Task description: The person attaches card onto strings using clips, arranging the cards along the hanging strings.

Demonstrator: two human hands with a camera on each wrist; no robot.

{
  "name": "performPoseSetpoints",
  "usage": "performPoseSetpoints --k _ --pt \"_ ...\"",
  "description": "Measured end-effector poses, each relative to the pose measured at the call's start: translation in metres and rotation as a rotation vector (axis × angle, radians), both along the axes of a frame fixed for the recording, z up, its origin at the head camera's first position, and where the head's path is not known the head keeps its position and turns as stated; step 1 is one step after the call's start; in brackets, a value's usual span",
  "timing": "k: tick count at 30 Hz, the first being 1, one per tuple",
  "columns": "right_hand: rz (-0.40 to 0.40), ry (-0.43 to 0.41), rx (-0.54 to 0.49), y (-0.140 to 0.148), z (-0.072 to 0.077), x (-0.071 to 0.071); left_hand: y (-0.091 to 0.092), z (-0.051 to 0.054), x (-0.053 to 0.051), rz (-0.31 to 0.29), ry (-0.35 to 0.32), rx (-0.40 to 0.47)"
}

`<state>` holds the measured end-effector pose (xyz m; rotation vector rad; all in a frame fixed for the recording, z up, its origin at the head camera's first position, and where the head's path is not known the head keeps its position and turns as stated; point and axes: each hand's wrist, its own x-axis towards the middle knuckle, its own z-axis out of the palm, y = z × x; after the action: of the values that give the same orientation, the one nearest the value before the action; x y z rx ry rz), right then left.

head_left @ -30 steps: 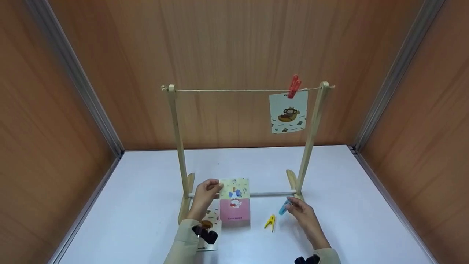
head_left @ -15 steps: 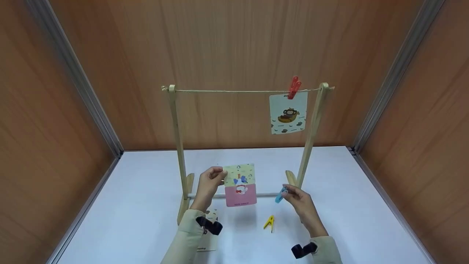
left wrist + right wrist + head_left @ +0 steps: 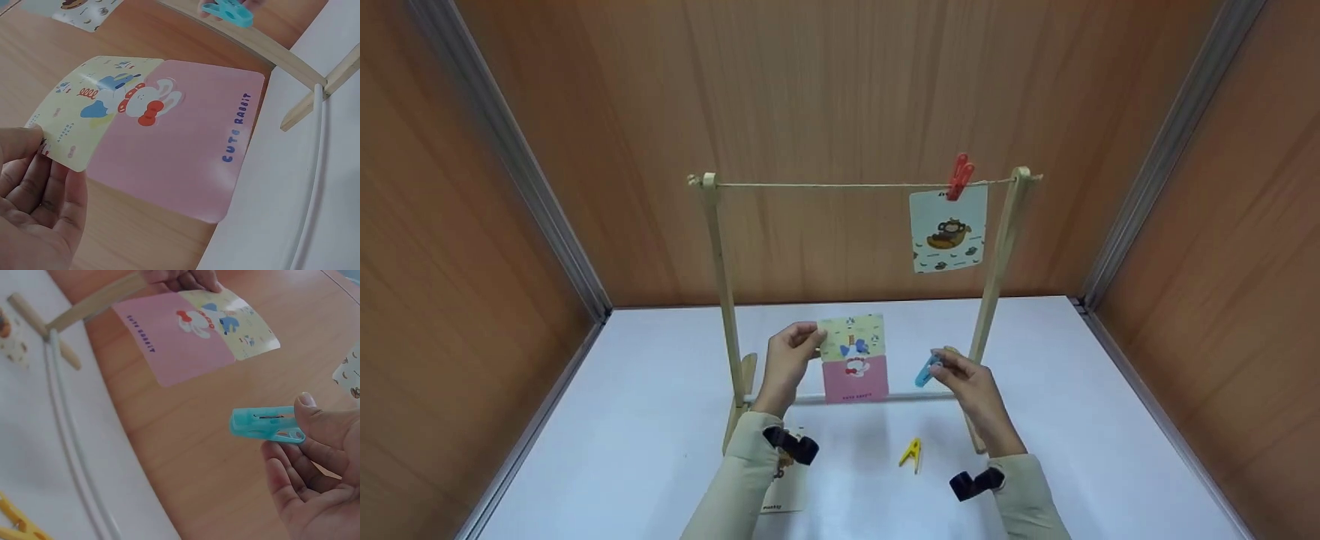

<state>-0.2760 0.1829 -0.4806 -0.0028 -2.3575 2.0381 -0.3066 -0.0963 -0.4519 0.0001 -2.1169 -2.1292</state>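
Between thumb and fingers, my left hand pinches the upper left corner of a yellow and pink card with a rabbit on it. The card is held up off the table, below the string; in the left wrist view its yellow end bends a little and the words "CUTE RABBIT" show. My right hand pinches a blue clothespin by its handle end, to the right of the card and apart from it. A red clothespin fastens a monkey card to the string's right part.
A wooden frame with two posts carries the string, and a white rod joins its feet. On the table lie a yellow clothespin and another card, partly hidden under my left forearm. Wood-patterned walls enclose the table.
My left hand has lifted the rabbit card up and slightly right. My right hand has moved up and a little left with the blue clothespin. The hanging monkey card stays in place.
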Motion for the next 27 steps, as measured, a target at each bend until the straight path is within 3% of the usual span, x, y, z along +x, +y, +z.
performPoseSetpoints --k 1,17,27 --pt "0.004 0.009 -0.002 0.0 0.003 -0.001 0.0 -0.002 -0.004 0.006 0.0 0.007" --pt "-0.006 0.11 0.009 -0.008 0.05 -0.012 0.006 0.024 -0.011 0.024 0.054 0.018" --pt "-0.006 0.094 0.009 -0.017 0.077 -0.017 0.009 0.045 -0.017 -0.001 0.059 -0.022"
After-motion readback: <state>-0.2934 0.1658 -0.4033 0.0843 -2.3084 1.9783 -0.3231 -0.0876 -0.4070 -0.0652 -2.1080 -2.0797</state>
